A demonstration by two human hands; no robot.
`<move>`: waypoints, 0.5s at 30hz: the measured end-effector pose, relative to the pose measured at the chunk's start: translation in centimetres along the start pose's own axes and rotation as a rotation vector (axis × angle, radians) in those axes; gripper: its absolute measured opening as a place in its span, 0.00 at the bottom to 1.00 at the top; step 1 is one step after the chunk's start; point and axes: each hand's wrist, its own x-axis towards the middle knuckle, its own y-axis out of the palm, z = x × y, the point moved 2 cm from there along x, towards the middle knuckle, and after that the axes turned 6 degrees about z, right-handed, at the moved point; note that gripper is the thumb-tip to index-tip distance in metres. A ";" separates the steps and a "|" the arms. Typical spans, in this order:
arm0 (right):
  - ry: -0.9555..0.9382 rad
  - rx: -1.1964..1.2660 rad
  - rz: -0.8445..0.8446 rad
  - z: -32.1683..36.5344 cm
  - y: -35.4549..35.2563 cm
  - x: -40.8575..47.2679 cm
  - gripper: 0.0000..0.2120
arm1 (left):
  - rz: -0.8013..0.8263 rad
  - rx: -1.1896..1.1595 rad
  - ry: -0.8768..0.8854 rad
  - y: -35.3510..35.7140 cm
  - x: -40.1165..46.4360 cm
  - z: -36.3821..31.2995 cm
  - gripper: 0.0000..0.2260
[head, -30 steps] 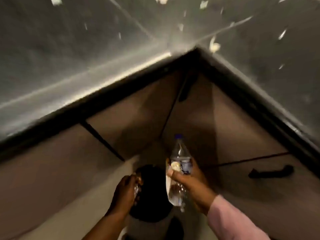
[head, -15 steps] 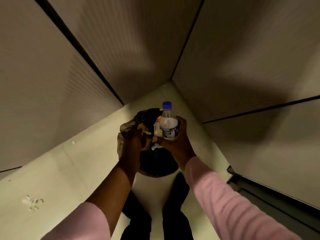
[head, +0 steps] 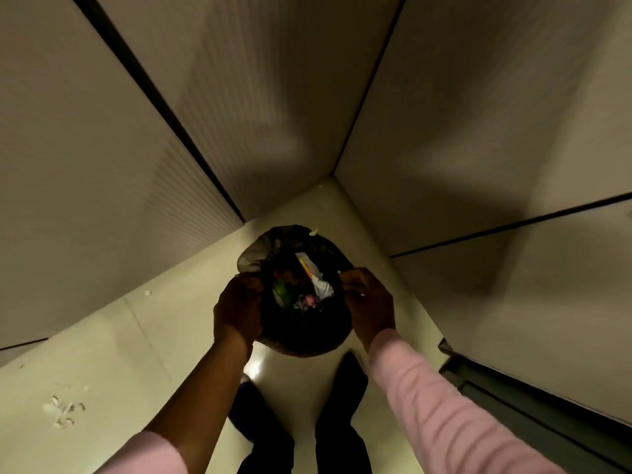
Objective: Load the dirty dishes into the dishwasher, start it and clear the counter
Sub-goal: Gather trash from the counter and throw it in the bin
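- Nearest the camera, two forearms reach down and forward; the right one is covered by a pale pink long sleeve (head: 441,398), while the left sleeve (head: 150,453) is pushed up past the bare forearm.
- Below the arms stand the person's dark trouser legs (head: 338,405) on the pale, glossy floor (head: 102,354), which has a small bright reflection between the legs.
- A few whitish scraps of litter (head: 63,412) lie on the floor off to the left, well apart from the legs.
- At the right edge, a dark grey open panel or door edge (head: 530,401) juts in low down; what it belongs to cannot be told.
- The left hand (head: 237,311) grips the left rim of a black plastic rubbish bag (head: 304,333), fingers curled round the plastic.
- The right hand (head: 369,302) pinches the right rim of the same bag, fingers bent onto the edge, so the mouth is held spread between the two hands.
- Inside the bag's mouth lies mixed rubbish (head: 307,285): white crumpled paper, something green, something pink and a yellowish wrapper; the single pieces are too dim to name.
- The bag hangs just in front of the legs, near a floor corner.
- Beyond it rise beige cabinet fronts (head: 119,148) on both sides, split by dark seams and meeting at that corner, with soft shadows across them.
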 end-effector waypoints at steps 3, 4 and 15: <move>-0.026 0.001 -0.035 2.9 -1.9 -1.6 0.10 | -0.056 0.188 0.099 -0.6 -2.9 -2.8 0.10; -0.024 0.021 -0.035 3.7 -2.1 -2.3 0.11 | -0.070 0.218 0.151 -0.6 -4.0 -3.3 0.10; -0.978 -0.291 -0.321 34.3 -14.5 -19.6 0.15 | 0.028 0.477 1.417 -5.7 -25.5 -30.8 0.10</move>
